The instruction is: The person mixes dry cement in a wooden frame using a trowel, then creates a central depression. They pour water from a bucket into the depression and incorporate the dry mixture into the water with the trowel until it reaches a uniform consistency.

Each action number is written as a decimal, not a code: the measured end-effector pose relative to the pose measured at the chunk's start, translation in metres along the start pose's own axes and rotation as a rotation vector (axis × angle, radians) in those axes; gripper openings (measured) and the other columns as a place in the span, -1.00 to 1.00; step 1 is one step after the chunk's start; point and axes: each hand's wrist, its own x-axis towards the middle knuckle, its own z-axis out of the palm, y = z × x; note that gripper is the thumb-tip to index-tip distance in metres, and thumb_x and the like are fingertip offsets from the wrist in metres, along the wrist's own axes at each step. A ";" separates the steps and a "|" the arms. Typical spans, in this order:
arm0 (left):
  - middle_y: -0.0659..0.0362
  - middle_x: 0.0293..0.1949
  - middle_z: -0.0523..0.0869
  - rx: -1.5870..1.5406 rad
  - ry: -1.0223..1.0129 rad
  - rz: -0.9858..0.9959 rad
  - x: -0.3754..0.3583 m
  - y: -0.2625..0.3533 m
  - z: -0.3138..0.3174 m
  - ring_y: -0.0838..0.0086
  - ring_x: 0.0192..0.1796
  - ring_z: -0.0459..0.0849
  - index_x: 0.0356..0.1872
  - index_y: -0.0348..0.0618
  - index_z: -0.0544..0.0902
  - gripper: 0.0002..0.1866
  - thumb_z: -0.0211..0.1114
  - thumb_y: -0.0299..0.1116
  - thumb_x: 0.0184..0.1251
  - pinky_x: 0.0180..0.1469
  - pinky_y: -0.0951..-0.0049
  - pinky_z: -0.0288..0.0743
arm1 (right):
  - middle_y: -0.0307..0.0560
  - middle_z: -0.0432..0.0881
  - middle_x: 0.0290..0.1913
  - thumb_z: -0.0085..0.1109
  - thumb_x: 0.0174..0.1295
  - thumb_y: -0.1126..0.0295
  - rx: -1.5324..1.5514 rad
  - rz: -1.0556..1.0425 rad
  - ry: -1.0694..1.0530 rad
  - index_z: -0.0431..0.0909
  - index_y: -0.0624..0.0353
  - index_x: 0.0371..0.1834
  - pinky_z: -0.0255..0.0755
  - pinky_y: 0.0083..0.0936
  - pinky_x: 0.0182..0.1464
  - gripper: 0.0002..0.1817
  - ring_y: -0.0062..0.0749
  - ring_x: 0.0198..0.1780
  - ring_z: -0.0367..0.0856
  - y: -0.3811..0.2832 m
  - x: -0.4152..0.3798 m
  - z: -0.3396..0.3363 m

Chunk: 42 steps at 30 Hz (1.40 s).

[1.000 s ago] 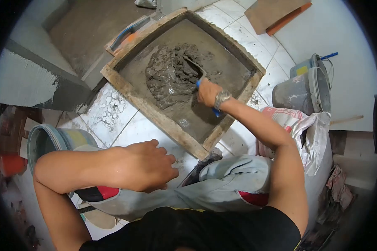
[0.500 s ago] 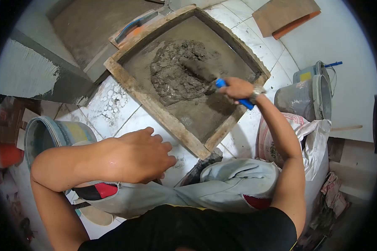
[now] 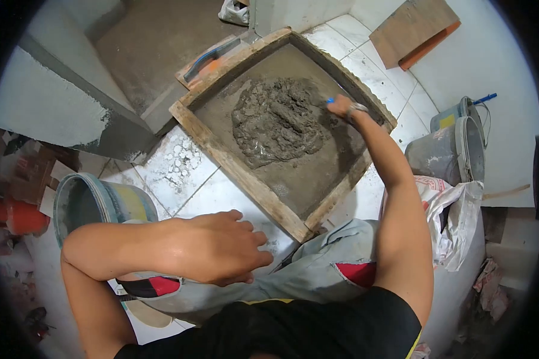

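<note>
My right hand [image 3: 341,106] is closed round the blue handle [image 3: 330,101] of a trowel, over the right side of a wooden-framed mixing tray [image 3: 233,163]. The trowel's blade cannot be made out now. Wet grey mortar [image 3: 275,122] lies heaped in the middle of the tray, with a thin watery layer around it. My left hand [image 3: 224,246] hangs relaxed above my left knee, fingers loosely bent and apart, holding nothing. It is nearest to the tray's front edge and a bucket.
A bucket [image 3: 135,203] lies tipped at left. Two more buckets [image 3: 440,152] and a white sack [image 3: 455,224] are at right. A float with a blue handle [image 3: 206,60] rests behind the tray's left corner. A folded board [image 3: 413,30] leans at the back right wall.
My right hand has moved the trowel away from me, toward the tray's far right side. The view has shifted slightly. My left hand stays by my knee.
</note>
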 end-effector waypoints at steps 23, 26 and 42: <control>-0.03 -0.42 0.69 -0.012 0.115 0.083 0.002 -0.015 0.013 0.11 -0.25 0.72 -0.39 -0.25 0.67 -0.79 0.25 -0.29 0.23 -0.17 0.16 0.53 | -0.04 0.47 -0.64 0.11 0.11 0.29 0.733 0.283 -0.272 0.45 0.27 -0.53 0.43 -0.30 -0.67 -0.76 -0.32 -0.69 0.46 -0.036 -0.127 0.061; 0.02 -0.20 0.62 -0.014 -0.094 0.085 0.017 -0.007 0.006 0.11 -0.15 0.65 -0.13 -0.18 0.58 -0.70 0.17 -0.13 0.39 -0.02 0.15 0.46 | -0.18 0.41 -0.66 0.08 0.14 0.25 0.957 0.280 -0.441 0.40 0.17 -0.51 0.39 -0.39 -0.69 -0.77 -0.45 -0.72 0.39 -0.049 -0.095 0.063; -0.06 -0.10 0.68 0.064 -0.135 -0.179 0.024 -0.027 0.000 0.00 0.01 0.66 -0.06 -0.24 0.62 -0.64 0.23 -0.14 0.34 0.03 0.07 0.52 | 0.49 0.63 -0.18 0.14 0.23 0.28 -0.294 -0.297 -0.024 0.40 0.40 -0.05 0.53 0.01 -0.02 -0.61 0.34 -0.08 0.64 -0.107 -0.126 0.016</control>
